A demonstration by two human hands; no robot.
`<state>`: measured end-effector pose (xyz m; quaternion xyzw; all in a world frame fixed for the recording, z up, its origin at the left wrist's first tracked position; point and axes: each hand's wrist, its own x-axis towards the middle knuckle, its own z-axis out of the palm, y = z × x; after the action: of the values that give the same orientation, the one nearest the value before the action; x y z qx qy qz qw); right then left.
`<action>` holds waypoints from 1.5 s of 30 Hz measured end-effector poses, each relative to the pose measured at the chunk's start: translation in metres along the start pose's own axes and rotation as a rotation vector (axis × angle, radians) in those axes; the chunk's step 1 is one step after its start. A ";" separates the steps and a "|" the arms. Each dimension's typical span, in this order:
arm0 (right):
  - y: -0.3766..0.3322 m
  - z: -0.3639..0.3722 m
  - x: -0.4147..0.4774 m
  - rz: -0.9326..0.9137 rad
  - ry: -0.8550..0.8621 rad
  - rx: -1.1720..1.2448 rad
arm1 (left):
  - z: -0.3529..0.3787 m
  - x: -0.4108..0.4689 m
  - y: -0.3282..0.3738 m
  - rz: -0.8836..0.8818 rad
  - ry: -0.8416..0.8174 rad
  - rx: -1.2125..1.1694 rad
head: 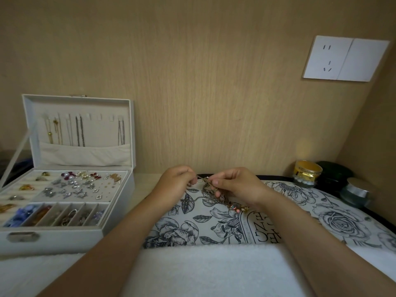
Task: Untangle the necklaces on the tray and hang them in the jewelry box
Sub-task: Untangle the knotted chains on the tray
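Now the left hand (pixel 176 182) and the right hand (pixel 235 185) each pinch one thin strand of the tangled necklaces (pixel 216 197), which hang from them down onto the flowered tray (pixel 334 219); I think it is best to spread the loops slowly and not to tug the knot. At the left, the open jewelry box (pixel 64 234) holds hung chains (pixel 79 130) in its lid and earrings (pixel 81 185) in its compartments.
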<state>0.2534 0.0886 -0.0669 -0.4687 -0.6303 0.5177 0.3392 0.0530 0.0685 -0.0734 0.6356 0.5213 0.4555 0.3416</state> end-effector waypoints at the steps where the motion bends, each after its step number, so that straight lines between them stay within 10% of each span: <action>1: 0.000 0.001 0.000 -0.006 0.009 -0.028 | 0.002 0.000 0.000 -0.012 -0.004 -0.043; 19: 0.001 0.010 0.003 -0.215 -0.032 -0.128 | 0.006 0.000 0.000 -0.006 0.000 -0.167; 45: -0.011 0.019 -0.009 -0.066 0.043 -0.188 | 0.008 -0.002 -0.004 0.438 0.236 0.348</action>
<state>0.2362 0.0733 -0.0605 -0.4883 -0.6840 0.4345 0.3240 0.0588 0.0678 -0.0807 0.7246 0.4782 0.4929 0.0585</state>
